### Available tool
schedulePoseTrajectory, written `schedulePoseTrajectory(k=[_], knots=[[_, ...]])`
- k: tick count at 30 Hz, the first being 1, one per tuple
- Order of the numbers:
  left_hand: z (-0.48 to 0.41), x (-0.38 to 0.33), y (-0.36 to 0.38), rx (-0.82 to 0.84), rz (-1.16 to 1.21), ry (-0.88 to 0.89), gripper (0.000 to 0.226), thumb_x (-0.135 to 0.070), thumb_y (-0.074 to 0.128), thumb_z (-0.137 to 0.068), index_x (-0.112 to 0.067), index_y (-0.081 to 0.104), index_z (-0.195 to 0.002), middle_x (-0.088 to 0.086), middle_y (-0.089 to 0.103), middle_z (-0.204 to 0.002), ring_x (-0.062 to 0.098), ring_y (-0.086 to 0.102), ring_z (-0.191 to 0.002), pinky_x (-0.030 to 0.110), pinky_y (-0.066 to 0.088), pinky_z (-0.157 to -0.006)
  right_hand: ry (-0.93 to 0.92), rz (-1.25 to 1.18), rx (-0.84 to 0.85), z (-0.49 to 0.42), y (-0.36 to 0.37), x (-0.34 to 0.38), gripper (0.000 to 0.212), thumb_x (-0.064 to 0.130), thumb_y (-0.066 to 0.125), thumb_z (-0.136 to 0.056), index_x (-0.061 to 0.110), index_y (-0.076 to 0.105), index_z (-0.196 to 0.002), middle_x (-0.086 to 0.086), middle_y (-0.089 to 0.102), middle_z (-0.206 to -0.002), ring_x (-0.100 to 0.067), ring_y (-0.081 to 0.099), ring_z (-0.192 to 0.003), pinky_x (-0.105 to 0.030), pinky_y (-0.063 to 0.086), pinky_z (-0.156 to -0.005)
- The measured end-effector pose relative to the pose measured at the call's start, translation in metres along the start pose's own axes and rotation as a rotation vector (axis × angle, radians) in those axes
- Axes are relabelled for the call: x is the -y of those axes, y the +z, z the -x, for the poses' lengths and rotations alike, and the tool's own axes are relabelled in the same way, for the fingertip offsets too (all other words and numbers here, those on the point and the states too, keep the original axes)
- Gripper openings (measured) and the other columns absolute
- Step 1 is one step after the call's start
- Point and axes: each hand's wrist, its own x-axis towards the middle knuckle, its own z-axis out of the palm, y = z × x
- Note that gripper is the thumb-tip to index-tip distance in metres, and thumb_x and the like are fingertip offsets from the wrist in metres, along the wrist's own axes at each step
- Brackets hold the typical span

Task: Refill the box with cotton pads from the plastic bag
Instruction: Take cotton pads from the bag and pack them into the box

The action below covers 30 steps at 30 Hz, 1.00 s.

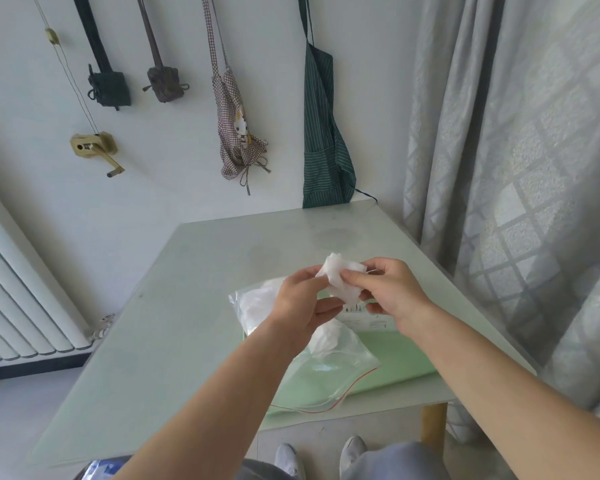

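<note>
Head view: both forearms reach in from six o'clock — left hand (303, 299) and right hand (392, 292) pinch one bunch of cotton pads (343, 277) between fingertips, raised above the plastic bag (329, 362) lying on the table (187, 306).

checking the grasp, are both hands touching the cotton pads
Touching. The head view shows the left hand and right hand both pinching the cotton pads above the plastic bag.

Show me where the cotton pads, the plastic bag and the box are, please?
cotton pads (343, 277): head view, middle of the white wad held by both hands.
plastic bag (340, 368): head view, clear lower part near the red strip.
box (395, 351): head view, bare green top.
</note>
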Motion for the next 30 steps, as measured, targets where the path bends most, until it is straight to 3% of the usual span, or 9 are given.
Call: schedulePoseTrajectory(k=[3,6,9,13,15,18,22,26,30], knots=[[-0.005,-0.005,0.009,-0.024,0.112,-0.066,0.026,-0.026,0.054,-0.096,-0.007,0.064,-0.112,0.013,0.067,-0.104,0.032,0.070,-0.074,0.046,0.055,-0.089,0.048,0.020,-0.030,-0.008,-0.005,-0.001,0.038,0.035,0.081,-0.075,0.018,0.060,-0.102,-0.004,0.067,-0.101,-0.021,0.066,-0.088,-0.030,0.051,-0.059],[-0.013,-0.006,0.014,0.049,0.032,-0.036,0.040,-0.026,0.066,-0.091,-0.001,0.061,-0.121,0.014,0.067,-0.102,0.030,0.070,-0.080,0.044,0.056,-0.087,0.117,-0.023,0.103,-0.017,-0.014,-0.001,0.032,0.034,0.076,-0.081,0.013,0.068,-0.104,-0.013,0.072,-0.109,-0.023,0.067,-0.092,-0.032,0.054,-0.065],[-0.019,-0.004,0.020,0.085,-0.027,-0.010,0.034,-0.009,0.063,-0.091,-0.001,0.057,-0.124,0.016,0.066,-0.107,0.028,0.070,-0.080,0.041,0.057,-0.085,0.110,-0.073,0.128,-0.026,-0.026,0.001,0.027,0.025,0.077,-0.082,0.007,0.070,-0.100,-0.011,0.075,-0.097,-0.022,0.069,-0.088,-0.032,0.055,-0.067],[-0.038,-0.003,0.024,-0.035,-0.182,0.025,0.023,-0.007,0.062,-0.091,-0.009,0.060,-0.113,0.009,0.071,-0.102,0.022,0.073,-0.080,0.032,0.058,-0.074,0.102,-0.073,0.092,-0.044,-0.045,0.004,0.020,0.017,0.076,-0.083,0.007,0.069,-0.099,-0.005,0.072,-0.086,-0.018,0.068,-0.079,-0.031,0.055,-0.065],[-0.054,-0.001,0.020,-0.144,-0.363,0.065,0.024,-0.009,0.065,-0.088,-0.011,0.062,-0.111,0.006,0.070,-0.099,0.019,0.069,-0.078,0.031,0.054,-0.071,0.069,0.086,-0.024,-0.059,-0.058,0.001,0.016,0.014,0.072,-0.084,0.004,0.070,-0.097,-0.008,0.068,-0.086,-0.019,0.063,-0.078,-0.037,0.057,-0.067],[-0.074,0.002,0.011,-0.209,-0.736,0.099,0.028,-0.012,0.065,-0.086,-0.015,0.062,-0.113,0.003,0.066,-0.104,0.020,0.063,-0.092,0.028,0.049,-0.078,-0.013,0.525,-0.129,-0.077,-0.069,-0.004,0.018,0.015,0.066,-0.073,-0.002,0.066,-0.078,-0.009,0.058,-0.071,-0.021,0.055,-0.066,-0.047,0.059,-0.066],[-0.088,0.008,0.006,-0.162,-1.081,0.064,0.044,-0.015,0.063,-0.088,-0.015,0.055,-0.131,0.006,0.061,-0.125,0.023,0.057,-0.116,0.025,0.042,-0.087,-0.014,0.938,-0.106,-0.083,-0.059,-0.017,0.026,0.018,0.070,-0.068,0.009,0.067,-0.092,-0.007,0.065,-0.087,-0.027,0.061,-0.077,-0.031,0.047,-0.059],[-0.098,0.012,0.004,-0.143,-1.115,-0.012,0.051,-0.015,0.059,-0.089,-0.016,0.049,-0.139,0.006,0.058,-0.134,0.025,0.055,-0.122,0.022,0.041,-0.089,-0.077,1.053,-0.148,-0.090,-0.040,-0.033,0.027,0.017,0.070,-0.074,0.009,0.057,-0.096,-0.007,0.055,-0.088,-0.029,0.055,-0.076,-0.028,0.039,-0.060],[-0.104,0.018,0.001,-0.126,-0.951,-0.100,0.047,-0.011,0.063,-0.083,-0.014,0.056,-0.129,0.012,0.065,-0.121,0.031,0.065,-0.107,0.039,0.057,-0.088,-0.106,1.041,-0.175,-0.098,-0.026,-0.048,0.017,0.012,0.067,-0.076,0.010,0.056,-0.088,-0.007,0.054,-0.086,-0.030,0.053,-0.072,-0.029,0.039,-0.059]])
